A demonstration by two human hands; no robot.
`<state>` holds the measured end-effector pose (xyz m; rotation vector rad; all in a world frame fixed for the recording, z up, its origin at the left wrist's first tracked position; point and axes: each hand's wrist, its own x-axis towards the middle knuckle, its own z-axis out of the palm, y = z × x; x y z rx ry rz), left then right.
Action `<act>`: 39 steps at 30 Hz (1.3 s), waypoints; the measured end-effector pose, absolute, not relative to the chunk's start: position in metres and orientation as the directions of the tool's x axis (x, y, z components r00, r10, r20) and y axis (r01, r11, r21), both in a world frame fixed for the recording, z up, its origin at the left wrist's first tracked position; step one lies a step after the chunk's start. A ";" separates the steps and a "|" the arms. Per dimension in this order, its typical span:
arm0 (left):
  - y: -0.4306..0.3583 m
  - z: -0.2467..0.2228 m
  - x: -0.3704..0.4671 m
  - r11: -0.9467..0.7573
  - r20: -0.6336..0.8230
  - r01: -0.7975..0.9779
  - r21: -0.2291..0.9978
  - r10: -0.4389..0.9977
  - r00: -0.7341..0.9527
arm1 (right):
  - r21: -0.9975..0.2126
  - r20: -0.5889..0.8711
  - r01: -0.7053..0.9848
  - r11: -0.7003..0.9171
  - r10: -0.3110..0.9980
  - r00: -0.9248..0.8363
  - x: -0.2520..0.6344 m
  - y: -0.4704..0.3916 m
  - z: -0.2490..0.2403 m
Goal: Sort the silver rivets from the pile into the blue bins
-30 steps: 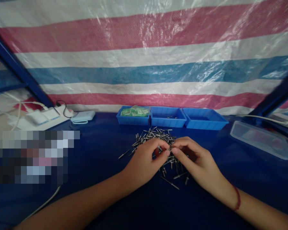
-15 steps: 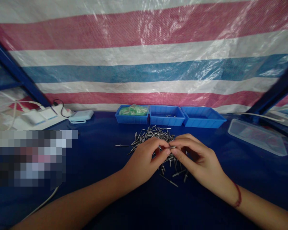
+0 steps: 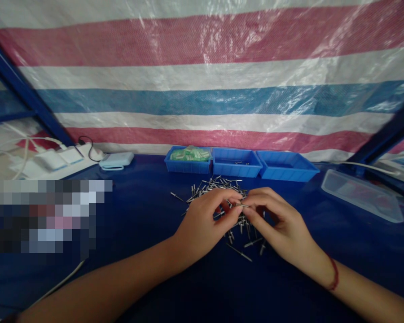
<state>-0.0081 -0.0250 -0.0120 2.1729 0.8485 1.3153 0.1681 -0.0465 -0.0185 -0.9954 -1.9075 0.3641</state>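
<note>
My left hand (image 3: 204, 222) and my right hand (image 3: 284, 222) meet over a pile of blind rivets (image 3: 215, 183). Thumb and fingers of both are pinched around one thin metal blind rivet (image 3: 243, 205), which lies roughly level between the fingertips. Its ends are partly covered by the fingers. Part of the pile is hidden beneath my hands. A few stray rivets lie near it: one to the left (image 3: 177, 197) and one in front (image 3: 239, 252).
Behind the pile stand three blue bins: the left one (image 3: 188, 167) holds green-and-clear packets, the middle one (image 3: 236, 170) a few rivets, then the right one (image 3: 286, 172). A clear plastic lid (image 3: 362, 195) lies right. Left are a power strip (image 3: 62, 163) and a light-blue device (image 3: 117, 160).
The view has shifted slightly. More of the held rivet shows between my fingertips. The stray rivet left of the pile now lies slanted instead of level.
</note>
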 end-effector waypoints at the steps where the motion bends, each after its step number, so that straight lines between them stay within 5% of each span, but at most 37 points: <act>1: -0.025 -0.012 -0.009 -0.707 0.616 0.265 0.656 0.704 0.353 | -0.595 0.593 0.497 0.632 0.762 -0.259 0.168 -0.047 -0.018; 7: -0.016 -0.011 -0.016 -0.691 0.577 0.319 0.648 0.720 0.386 | -0.471 0.651 0.642 0.605 0.729 -0.210 0.174 -0.027 -0.004; 12: 0.006 -0.007 -0.030 -0.719 0.607 0.434 0.542 0.693 0.389 | -0.168 0.750 0.868 0.467 0.632 -0.195 0.188 0.030 0.006; 16: 0.021 -0.007 -0.039 -0.679 0.550 0.527 0.511 0.730 0.406 | 0.001 0.675 0.943 0.332 0.695 -0.246 0.192 0.053 -0.004; 27: 0.009 -0.003 -0.039 -0.754 0.266 0.631 0.183 0.656 0.706 | -0.383 0.539 0.796 0.468 0.813 -0.219 0.174 -0.010 -0.027; 39: -0.007 -0.009 -0.025 -0.694 0.236 0.720 0.020 0.703 0.671 | -0.460 0.548 0.725 0.512 0.807 -0.223 0.168 -0.016 -0.028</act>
